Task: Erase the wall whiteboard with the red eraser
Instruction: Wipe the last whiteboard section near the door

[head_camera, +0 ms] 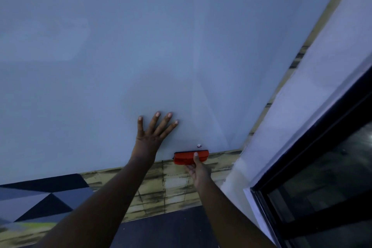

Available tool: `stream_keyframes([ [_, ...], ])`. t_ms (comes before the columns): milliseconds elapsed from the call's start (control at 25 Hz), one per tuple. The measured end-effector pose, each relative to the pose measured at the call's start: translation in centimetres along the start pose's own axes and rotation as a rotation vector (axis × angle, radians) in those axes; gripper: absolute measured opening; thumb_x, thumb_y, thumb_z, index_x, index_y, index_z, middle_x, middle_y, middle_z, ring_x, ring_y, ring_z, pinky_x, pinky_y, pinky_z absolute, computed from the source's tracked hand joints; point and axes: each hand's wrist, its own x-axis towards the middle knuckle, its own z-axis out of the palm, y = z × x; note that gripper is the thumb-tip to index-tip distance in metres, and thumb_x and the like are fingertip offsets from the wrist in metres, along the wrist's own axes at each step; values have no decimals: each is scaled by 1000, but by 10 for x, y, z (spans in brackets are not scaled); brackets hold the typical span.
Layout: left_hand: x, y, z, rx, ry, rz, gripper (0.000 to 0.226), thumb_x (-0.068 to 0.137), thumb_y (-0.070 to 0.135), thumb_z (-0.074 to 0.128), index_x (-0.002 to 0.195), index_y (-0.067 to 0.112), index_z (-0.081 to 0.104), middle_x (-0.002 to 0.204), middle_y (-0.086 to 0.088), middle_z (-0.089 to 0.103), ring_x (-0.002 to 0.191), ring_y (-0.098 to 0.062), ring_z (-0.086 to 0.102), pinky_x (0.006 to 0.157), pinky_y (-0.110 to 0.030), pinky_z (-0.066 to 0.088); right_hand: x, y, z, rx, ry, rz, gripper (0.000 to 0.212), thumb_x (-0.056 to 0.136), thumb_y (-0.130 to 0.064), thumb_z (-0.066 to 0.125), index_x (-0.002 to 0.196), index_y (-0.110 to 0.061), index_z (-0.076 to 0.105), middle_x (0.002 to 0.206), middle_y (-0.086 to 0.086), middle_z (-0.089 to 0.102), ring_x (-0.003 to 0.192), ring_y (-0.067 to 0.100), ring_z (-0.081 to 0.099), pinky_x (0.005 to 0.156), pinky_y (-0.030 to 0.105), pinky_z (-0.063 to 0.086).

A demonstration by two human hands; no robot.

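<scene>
While the left hand [150,135] pressed flat, fingers spread, on the smooth whiteboard [141,46], the right hand [198,169] gripped the blocky red eraser [186,157], lying lengthwise along its bottom edge.

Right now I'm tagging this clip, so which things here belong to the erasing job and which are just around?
Job:
red eraser, gripped by right hand
whiteboard, left hand pressed flat on it

Just around:
small silver magnet
window
brick-pattern wall strip

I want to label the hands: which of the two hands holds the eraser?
The right hand: it grips the red eraser at the whiteboard's bottom edge. The left hand lies flat on the board, fingers spread.
</scene>
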Motion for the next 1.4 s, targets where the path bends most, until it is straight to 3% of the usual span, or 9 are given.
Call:
stream_keyframes([
  [80, -1, 5, -5, -79, -64, -54, 169, 48, 12, 101, 167, 23, -19, 175, -8, -24, 161, -41, -20, 120, -75, -17, -1, -22, -9, -36, 46, -71, 44, 96, -19, 72, 127, 9, 56, 121, 27, 67, 110, 40, 67, 99, 49, 55],
  [200, -4, 20, -23, -158, -161, -91, 171, 50, 51, 102, 166, 19, -21, 173, -13, -28, 158, -45, -25, 118, -78, -15, -1, -66, -35, -113, 92, -216, 35, 93, -24, 77, 118, -2, 65, 119, 22, 71, 109, 37, 71, 73, 37, 62],
  [280, -9, 29, -39, -264, -115, -122, 151, 62, 63, 94, 170, 17, -1, 176, -17, -15, 161, -46, -14, 122, -78, -5, -12, -86, -50, -153, 75, -293, 34, 90, -22, 80, 118, -6, 68, 117, 19, 73, 107, 35, 72, 65, 32, 63],
  [360, -19, 36, -53, -348, -70, -146, 124, 74, 59, 88, 169, 16, 21, 177, -17, -3, 163, -44, -1, 124, -75, 8, -32, -95, -60, -193, 46, -326, 41, 88, -18, 83, 123, -6, 66, 112, 16, 74, 103, 33, 73, 69, 35, 64],
  [480, -45, 39, -62, -364, -126, -203, 110, 79, 56, 85, 166, 13, 33, 177, -18, 6, 162, -40, 14, 122, -73, 19, -48, -89, -80, -306, 27, -354, 40, 84, -20, 86, 118, -12, 67, 98, 6, 74, 98, 28, 74, 75, 38, 65],
  [640, -90, 30, -83, -352, -206, -288, 112, 76, 54, 88, 164, 9, 35, 173, -22, 19, 159, -43, 25, 118, -74, 21, -68, -85, -115, -490, 41, -400, 37, 76, -34, 91, 105, -30, 67, 94, -4, 73, 95, 22, 73, 91, 50, 61],
  [1040, -180, 29, -178, -269, -290, -544, 106, 85, 63, 76, 167, 14, 29, 174, -19, 20, 161, -40, 19, 116, -76, 20, -161, -96, -151, -910, -88, -798, 56, 81, -33, 86, 131, -22, 64, 112, -3, 67, 96, 16, 64, 76, 29, 47],
  [1240, -253, 3, -212, -219, -238, -598, 94, 94, 67, 58, 164, 9, 33, 172, -22, 25, 159, -41, 26, 115, -79, 21, -207, -37, -148, -1137, -251, -978, 59, 82, -40, 84, 135, -27, 60, 113, -4, 58, 97, 20, 62, 77, 37, 54],
  [1400, -313, -39, -236, -209, -304, -755, 107, 82, 59, 82, 164, 9, 35, 172, -22, 24, 160, -42, 23, 112, -80, 24, -248, -11, -122, -1269, -374, -1181, 62, 80, -43, 84, 136, -29, 59, 111, -5, 58, 95, 20, 62, 74, 41, 57],
])
